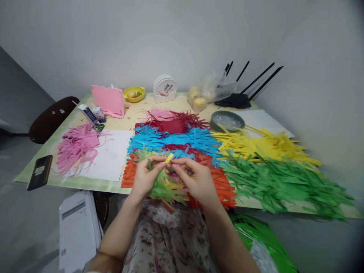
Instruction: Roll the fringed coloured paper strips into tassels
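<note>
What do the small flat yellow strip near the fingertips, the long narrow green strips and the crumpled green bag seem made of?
Small flat yellow strip: probably paper, matte; thin, no clear gloss.
Long narrow green strips: paper or thin fabric, matte; flat, bending, without shine.
Crumpled green bag: likely plastic film, glossy; bright highlights along creases.

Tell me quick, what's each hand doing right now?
Left hand: closed, pinching a small yellow strip.
Right hand: curled in close at the same strip; can't tell if its grip is closed on it.
</note>
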`<state>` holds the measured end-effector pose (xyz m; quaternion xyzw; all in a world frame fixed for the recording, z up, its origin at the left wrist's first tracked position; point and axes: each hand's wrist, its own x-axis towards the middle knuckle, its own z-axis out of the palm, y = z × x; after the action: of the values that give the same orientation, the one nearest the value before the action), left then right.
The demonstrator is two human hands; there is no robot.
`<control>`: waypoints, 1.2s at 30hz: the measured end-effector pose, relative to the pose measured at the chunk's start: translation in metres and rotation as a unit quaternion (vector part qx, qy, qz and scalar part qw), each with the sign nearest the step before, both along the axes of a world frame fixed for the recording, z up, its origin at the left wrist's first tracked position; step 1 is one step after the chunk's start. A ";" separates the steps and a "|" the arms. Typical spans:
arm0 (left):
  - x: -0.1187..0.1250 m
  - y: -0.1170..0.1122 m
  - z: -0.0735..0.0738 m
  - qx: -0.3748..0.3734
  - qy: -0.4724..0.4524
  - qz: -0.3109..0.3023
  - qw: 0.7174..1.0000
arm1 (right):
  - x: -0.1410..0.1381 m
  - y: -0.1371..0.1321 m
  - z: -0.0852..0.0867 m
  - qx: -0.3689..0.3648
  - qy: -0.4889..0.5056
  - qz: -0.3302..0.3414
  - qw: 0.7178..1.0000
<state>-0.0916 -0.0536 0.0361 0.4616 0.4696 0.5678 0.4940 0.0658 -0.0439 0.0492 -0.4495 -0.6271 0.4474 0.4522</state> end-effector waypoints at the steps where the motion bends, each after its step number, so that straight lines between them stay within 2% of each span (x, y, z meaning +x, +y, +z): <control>1: -0.001 0.000 0.001 0.011 0.037 -0.002 0.999 | 0.001 0.001 -0.001 -0.021 0.019 0.010 1.000; 5: -0.004 -0.001 0.002 0.051 0.169 -0.040 0.984 | 0.004 0.009 -0.007 -0.103 0.084 0.069 0.989; 7: -0.004 0.000 0.000 0.063 0.207 -0.050 0.975 | 0.005 0.012 -0.011 -0.104 0.079 0.075 0.989; 11: -0.002 0.004 -0.003 0.087 0.248 -0.047 0.964 | 0.001 0.013 -0.012 -0.033 0.043 0.019 0.998; 13: -0.003 0.008 -0.004 0.089 0.271 -0.051 0.957 | 0.001 0.014 -0.008 -0.008 0.109 -0.031 0.994; 16: -0.013 0.019 -0.005 0.097 0.325 -0.044 0.940 | 0.014 0.023 0.002 0.022 0.295 -0.125 0.947; 18: -0.025 0.030 -0.008 0.094 0.356 -0.020 0.929 | 0.029 0.033 0.009 0.061 0.368 -0.183 0.909; 21: -0.042 0.045 -0.007 0.093 0.410 0.001 0.907 | 0.050 0.047 0.016 0.136 0.395 -0.248 0.874; 23: -0.047 0.049 0.000 0.113 0.456 0.005 0.883 | 0.053 0.051 0.019 0.180 0.379 -0.267 0.868; 24: -0.046 0.049 0.006 0.123 0.473 0.004 0.873 | 0.051 0.050 0.019 0.191 0.350 -0.259 0.880; 26: -0.042 0.046 0.020 0.121 0.477 -0.024 0.870 | 0.040 0.044 0.019 0.176 0.248 -0.200 0.931; 28: -0.034 0.040 0.033 0.099 0.455 -0.103 0.879 | 0.024 0.036 0.020 0.127 0.119 -0.082 0.981; 29: -0.030 0.037 0.038 0.090 0.439 -0.147 0.881 | 0.016 0.032 0.021 0.107 0.066 -0.020 0.992; 30: -0.027 0.035 0.041 0.085 0.425 -0.184 0.883 | 0.009 0.030 0.023 0.098 0.024 0.034 0.994; 32: -0.023 0.033 0.043 0.082 0.404 -0.223 0.883 | -0.001 0.027 0.026 0.107 -0.036 0.094 0.989; 36: -0.022 0.032 0.036 0.065 0.365 -0.244 0.896 | -0.008 0.028 0.032 0.145 -0.107 0.102 0.978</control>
<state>-0.1137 -0.0215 0.0724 0.7677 0.4515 0.2501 0.3798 0.0579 -0.0163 0.0813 -0.3580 -0.7726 0.3451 0.3948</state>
